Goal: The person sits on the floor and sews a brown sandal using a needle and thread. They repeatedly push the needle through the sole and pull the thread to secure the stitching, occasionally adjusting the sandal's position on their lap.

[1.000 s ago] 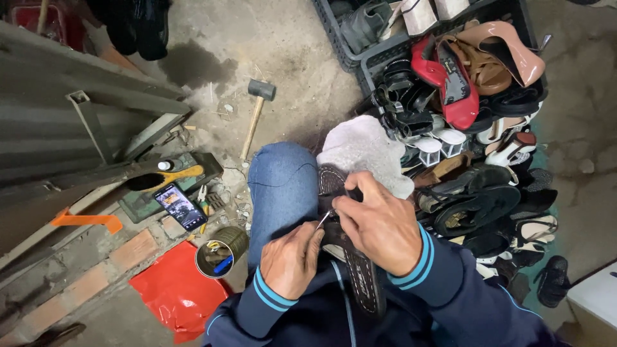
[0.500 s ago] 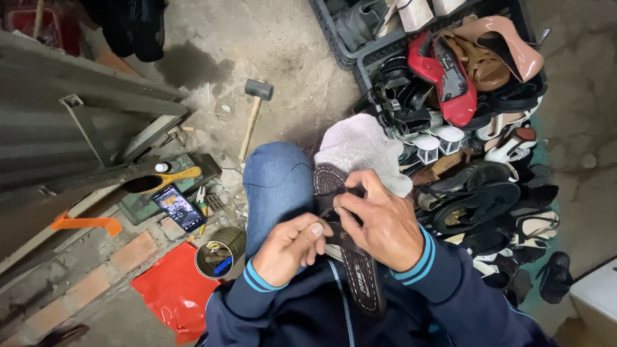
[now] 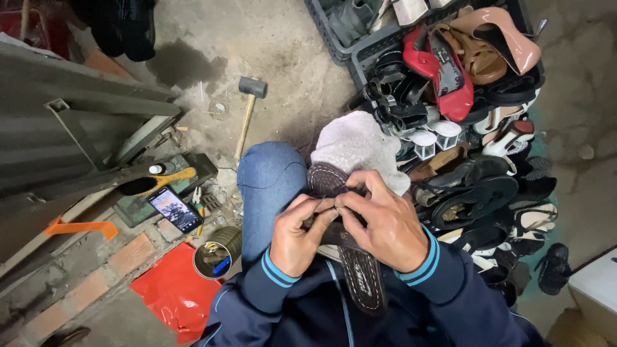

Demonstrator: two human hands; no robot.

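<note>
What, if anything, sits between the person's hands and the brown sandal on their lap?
Nothing visible does. The left hand and right hand both already rest on the brown sandal, fingers meeting over its strap near the toe end; a grey cloth lies beyond it.

Up and left of the hands a rubber mallet (image 3: pixel 247 110) lies on the concrete floor (image 3: pixel 283 45); farther left a phone (image 3: pixel 175 209) rests face up, just beside a tin can (image 3: pixel 215 256); below the can spreads a red plastic sheet (image 3: pixel 172 292); to the right of the hands a dark crate (image 3: pixel 360 54) and a heap of shoes, a red heeled shoe (image 3: pixel 443 71) on top
</note>
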